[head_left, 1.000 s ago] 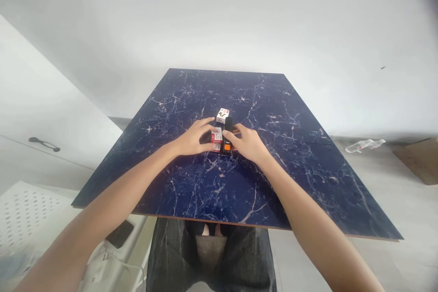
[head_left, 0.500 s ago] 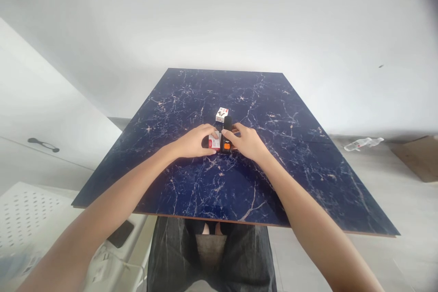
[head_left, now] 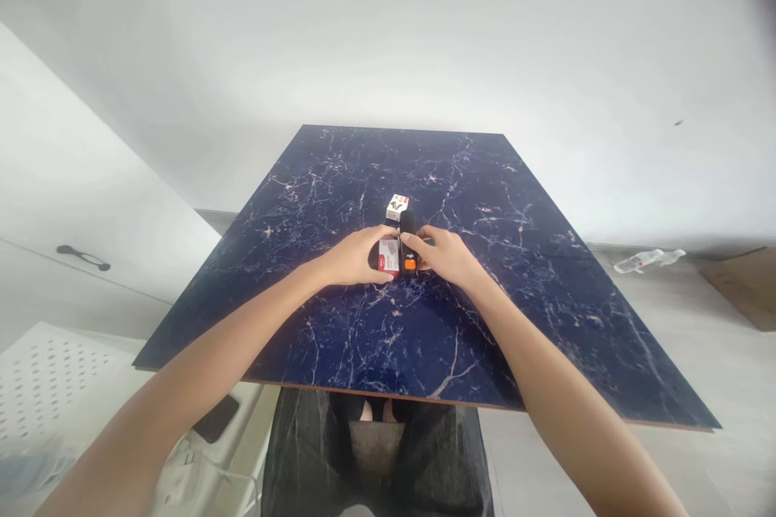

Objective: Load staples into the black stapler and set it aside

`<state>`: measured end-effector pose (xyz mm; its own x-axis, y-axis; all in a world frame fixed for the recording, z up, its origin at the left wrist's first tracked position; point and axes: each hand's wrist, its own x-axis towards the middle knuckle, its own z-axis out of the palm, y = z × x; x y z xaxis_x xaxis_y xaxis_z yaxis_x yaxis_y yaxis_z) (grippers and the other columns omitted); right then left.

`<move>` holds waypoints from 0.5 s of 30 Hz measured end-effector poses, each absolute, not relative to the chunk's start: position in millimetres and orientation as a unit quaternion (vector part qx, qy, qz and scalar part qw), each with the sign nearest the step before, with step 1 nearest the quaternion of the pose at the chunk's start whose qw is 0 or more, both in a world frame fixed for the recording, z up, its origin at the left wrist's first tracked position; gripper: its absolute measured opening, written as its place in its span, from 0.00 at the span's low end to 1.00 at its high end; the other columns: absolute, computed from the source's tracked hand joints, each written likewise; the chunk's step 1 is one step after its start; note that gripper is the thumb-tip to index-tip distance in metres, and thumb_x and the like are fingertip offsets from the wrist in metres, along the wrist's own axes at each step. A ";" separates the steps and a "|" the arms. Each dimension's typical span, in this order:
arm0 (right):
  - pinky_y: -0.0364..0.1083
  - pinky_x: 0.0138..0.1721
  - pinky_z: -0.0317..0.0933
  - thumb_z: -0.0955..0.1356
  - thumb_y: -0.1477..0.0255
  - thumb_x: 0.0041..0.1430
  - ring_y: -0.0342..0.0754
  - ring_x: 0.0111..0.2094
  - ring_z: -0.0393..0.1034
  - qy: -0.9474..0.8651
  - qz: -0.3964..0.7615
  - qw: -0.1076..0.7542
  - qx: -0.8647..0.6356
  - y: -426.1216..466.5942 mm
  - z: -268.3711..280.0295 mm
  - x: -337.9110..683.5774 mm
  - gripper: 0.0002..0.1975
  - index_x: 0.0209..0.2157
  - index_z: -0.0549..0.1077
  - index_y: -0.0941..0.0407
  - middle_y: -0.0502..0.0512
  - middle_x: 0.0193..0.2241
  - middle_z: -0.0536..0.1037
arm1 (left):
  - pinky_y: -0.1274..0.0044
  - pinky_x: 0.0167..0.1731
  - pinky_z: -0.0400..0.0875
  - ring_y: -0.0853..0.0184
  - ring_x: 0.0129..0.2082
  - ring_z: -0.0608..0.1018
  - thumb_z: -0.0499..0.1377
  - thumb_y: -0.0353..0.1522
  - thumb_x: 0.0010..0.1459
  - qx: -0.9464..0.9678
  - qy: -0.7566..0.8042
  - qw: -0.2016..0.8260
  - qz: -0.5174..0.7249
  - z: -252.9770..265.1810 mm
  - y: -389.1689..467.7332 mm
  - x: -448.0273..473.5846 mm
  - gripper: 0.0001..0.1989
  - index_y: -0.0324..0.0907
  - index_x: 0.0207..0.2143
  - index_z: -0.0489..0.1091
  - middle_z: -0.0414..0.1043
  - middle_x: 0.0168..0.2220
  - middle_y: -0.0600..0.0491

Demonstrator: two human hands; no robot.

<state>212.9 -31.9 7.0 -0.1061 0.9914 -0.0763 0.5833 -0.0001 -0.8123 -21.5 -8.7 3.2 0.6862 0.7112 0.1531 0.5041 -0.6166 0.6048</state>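
Note:
My left hand (head_left: 352, 258) curves around a small red-and-white box (head_left: 389, 255), its thumb along the near side and its fingers at the far side. Pressed up against that box on the right stands a narrow black object with an orange patch (head_left: 409, 246); its exact kind does not show. My right hand (head_left: 447, 254) grips the black object, thumb on its upper face and the other fingers partly hidden behind it. Just beyond lies a small white box (head_left: 397, 207) with dark and red print.
Everything rests on a dark blue marble-patterned table (head_left: 388, 339). A dark phone-like slab (head_left: 216, 418) lies on a white surface at lower left. A clear plastic bottle (head_left: 648, 260) and a brown cardboard piece (head_left: 743, 283) are on the floor at right.
The whole view has shifted slightly. My left fingers have moved from over the red-and-white box to its far side, showing more of its top. My right hand stays at the black object.

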 end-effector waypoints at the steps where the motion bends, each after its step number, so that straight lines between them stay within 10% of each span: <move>1: 0.48 0.32 0.72 0.65 0.47 0.63 0.51 0.28 0.78 -0.645 0.364 0.284 -0.609 -31.2 5.5 212.3 0.24 0.34 0.74 0.54 0.55 0.28 0.81 | 0.61 0.53 0.71 0.51 0.56 0.74 0.69 0.44 0.53 0.875 0.340 0.276 0.208 1.3 -6.1 -23.5 0.39 0.49 0.64 0.59 0.70 0.60 0.46; 10: 0.47 0.22 0.71 0.58 0.45 0.67 0.50 0.21 0.74 -0.568 0.430 0.369 -0.596 -15.3 -7.5 206.4 0.29 0.29 0.72 0.54 0.53 0.20 0.76 | 0.64 0.69 0.53 0.63 0.69 0.61 0.42 0.41 0.73 0.820 0.399 0.223 0.345 -7.6 61.3 -0.6 0.25 0.45 0.65 0.63 0.59 0.69 0.50; 15: 0.46 0.21 0.70 0.60 0.44 0.66 0.48 0.18 0.71 -0.586 0.462 0.364 -0.557 -9.8 -7.8 215.7 0.29 0.28 0.71 0.55 0.51 0.18 0.74 | 0.68 0.65 0.61 0.61 0.63 0.71 0.42 0.42 0.72 0.844 0.386 0.225 0.297 -6.5 81.5 23.0 0.26 0.42 0.56 0.74 0.72 0.61 0.49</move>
<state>215.7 -9.8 -7.8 -0.1134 0.9895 -0.0894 0.3161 -0.0493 -0.9474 23.0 81.5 -6.5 0.5250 0.7852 0.3284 0.5179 -0.6009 0.6089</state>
